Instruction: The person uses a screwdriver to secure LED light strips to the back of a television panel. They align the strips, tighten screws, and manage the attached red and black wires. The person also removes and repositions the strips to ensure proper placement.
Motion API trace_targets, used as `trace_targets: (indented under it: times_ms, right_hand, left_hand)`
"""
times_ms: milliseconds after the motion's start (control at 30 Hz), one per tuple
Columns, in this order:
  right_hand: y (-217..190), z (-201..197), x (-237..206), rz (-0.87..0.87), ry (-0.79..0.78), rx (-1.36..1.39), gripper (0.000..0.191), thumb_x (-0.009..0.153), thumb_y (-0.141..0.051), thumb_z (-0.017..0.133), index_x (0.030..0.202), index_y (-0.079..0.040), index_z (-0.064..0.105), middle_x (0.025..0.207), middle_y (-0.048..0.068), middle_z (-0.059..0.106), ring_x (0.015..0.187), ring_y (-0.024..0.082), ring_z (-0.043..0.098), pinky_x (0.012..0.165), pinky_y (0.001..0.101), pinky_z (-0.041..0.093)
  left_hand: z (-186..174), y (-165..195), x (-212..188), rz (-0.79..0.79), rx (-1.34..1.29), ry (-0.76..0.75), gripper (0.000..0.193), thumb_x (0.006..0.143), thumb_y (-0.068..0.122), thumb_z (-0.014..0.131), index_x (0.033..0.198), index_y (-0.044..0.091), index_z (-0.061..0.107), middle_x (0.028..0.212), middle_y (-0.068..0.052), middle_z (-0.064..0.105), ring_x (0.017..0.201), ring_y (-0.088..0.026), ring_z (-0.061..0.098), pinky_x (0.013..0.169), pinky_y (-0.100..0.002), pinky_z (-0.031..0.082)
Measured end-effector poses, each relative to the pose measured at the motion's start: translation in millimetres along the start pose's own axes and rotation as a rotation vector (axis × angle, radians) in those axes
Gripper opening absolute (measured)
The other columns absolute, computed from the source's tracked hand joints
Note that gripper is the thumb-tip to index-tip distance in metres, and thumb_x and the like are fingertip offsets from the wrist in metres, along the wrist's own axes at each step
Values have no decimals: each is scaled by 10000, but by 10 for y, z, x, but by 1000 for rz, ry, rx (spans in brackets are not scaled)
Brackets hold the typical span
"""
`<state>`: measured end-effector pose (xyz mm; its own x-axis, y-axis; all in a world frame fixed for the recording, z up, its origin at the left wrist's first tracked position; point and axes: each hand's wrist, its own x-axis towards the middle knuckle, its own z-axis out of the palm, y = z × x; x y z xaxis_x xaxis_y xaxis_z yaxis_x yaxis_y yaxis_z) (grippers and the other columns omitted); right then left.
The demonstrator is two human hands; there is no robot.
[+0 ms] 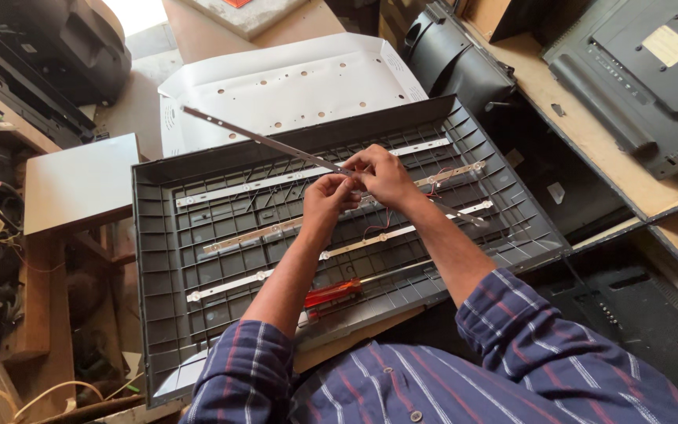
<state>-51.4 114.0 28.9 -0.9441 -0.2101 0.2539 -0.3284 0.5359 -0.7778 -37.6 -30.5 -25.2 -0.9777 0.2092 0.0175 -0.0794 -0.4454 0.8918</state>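
- Plaid shirt sleeves [527, 345], blue with red and white stripes, fill the bottom of the view, rolled up so both forearms are bare.
- Grey plastic back panel [198, 314] of a flat screen lies face-up under the hands, ribbed in a grid, its near edge hanging over a wooden table [355, 345].
- White reflector sheet [292, 86] with small round holes lies just beyond the panel's far edge.
- Dark screen housings [653, 78] rest on wooden shelving at the right, well apart from the hands.
- Three pale LED strips [260, 275] lie across the inside of the panel, roughly parallel to one another.
- Long thin metal strip [253, 138] is raised off the panel, slanting from upper left down to the hands.
- Right hand [386, 174] pinches the strip, its grip closed on it above the panel's middle.
- Left hand [327, 198] sits just beside the right, fingertips touching the strip's end; grip narrow and closed on it.
- Red-handled screwdriver [333, 294] lies in the panel near its front edge, between the forearms.
- Thin red wire [378, 228] loops on the panel below the hands.
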Motion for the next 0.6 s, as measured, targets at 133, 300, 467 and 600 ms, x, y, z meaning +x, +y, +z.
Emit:
trace_targets:
  times_ms: [133,300,467,600]
  right_hand:
    - [-42,25,-11,-54,17,-13,177,873,-30,711,1046,-49,745,1022,86,665,855,197,733,756,327,605]
    - [-124,95,-21,-40,36,-36,177,871,-10,673,1041,-28,715,1026,100,663,882,222,726,782,343,596]
    - [-171,208,-35,-24,70,-20,159,880,9,633,1025,-26,690,1036,115,647,914,242,713,790,358,594]
    - [-167,185,16,-89,151,-71,151,897,27,625,1011,-36,701,1031,138,638,889,258,690,762,374,574]
  left_hand:
    - [14,-12,-13,-1,-11,31,147,1008,154,652,1053,14,663,895,-61,733,750,-112,705,654,-236,568]
    - [52,-46,-28,52,-70,102,112,1001,141,662,1003,31,642,811,-23,671,653,-73,591,560,-211,446]
    - [69,-45,-48,77,-71,171,109,992,133,651,981,25,641,793,-30,661,619,-85,568,540,-225,437]
    - [43,-54,-83,64,-23,149,115,997,132,669,995,22,638,811,-30,653,637,-84,590,555,-223,458]
